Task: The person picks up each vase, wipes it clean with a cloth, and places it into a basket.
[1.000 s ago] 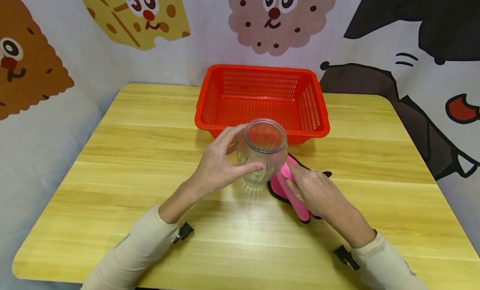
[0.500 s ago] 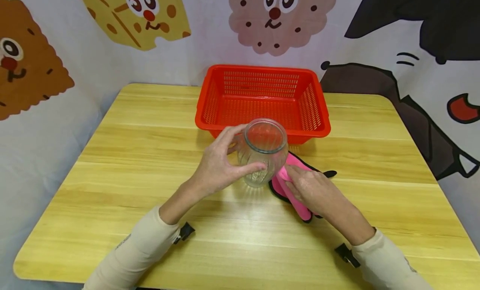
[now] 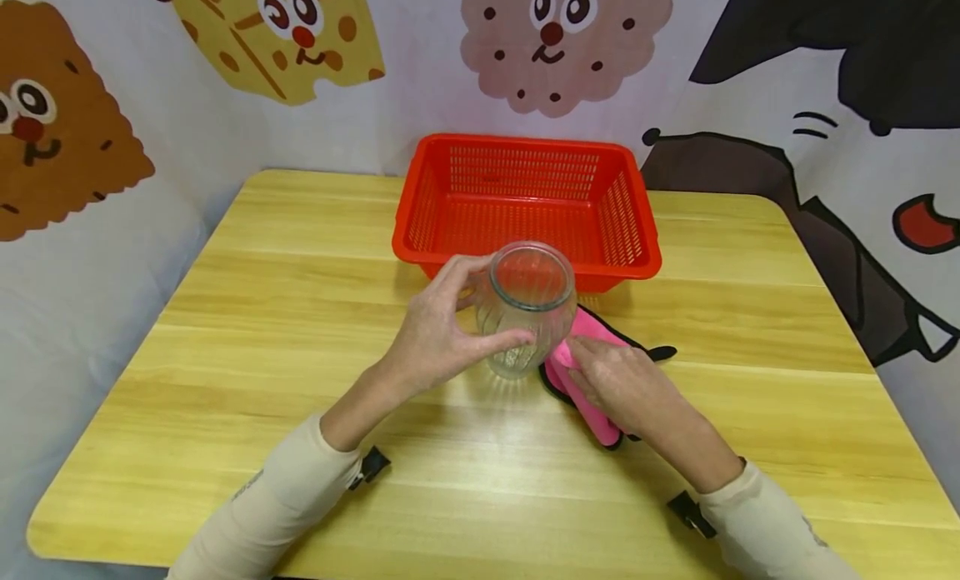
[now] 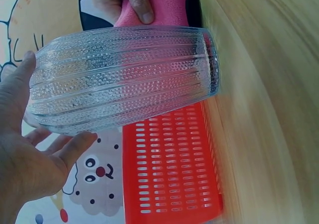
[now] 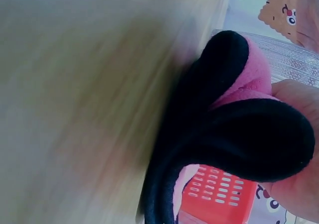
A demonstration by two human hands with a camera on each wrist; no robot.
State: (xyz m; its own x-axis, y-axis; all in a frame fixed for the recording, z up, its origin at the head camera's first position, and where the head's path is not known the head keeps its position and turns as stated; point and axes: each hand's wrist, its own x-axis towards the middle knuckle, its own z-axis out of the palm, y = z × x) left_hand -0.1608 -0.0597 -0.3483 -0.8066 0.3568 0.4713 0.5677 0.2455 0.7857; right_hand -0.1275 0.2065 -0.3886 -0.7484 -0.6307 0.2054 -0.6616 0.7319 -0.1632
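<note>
A clear ribbed glass jar (image 3: pixel 517 338) stands near the middle of the table, its round mouth facing up. My left hand (image 3: pixel 438 326) holds it from the left, thumb at the front and fingers behind. In the left wrist view, the jar's dimpled wall (image 4: pixel 124 79) shows at close range. To the jar's right, my right hand (image 3: pixel 626 384) pinches a folded pink cloth with black edging (image 3: pixel 597 422), up against or very near the glass. The right wrist view shows the cloth's black underside (image 5: pixel 249 139) bunched into folds; part of the cloth lies on the table.
Just behind the jar sits a red plastic basket (image 3: pixel 637 270) with slotted walls and nothing visible in it. The wooden table (image 3: pixel 247 355) reaches back to a cartoon-printed white curtain (image 3: pixel 420 30).
The right hand and cloth have shifted very slightly beside the jar. The left hand and jar hold nearly the same place. The whole head view has dropped a few pixels.
</note>
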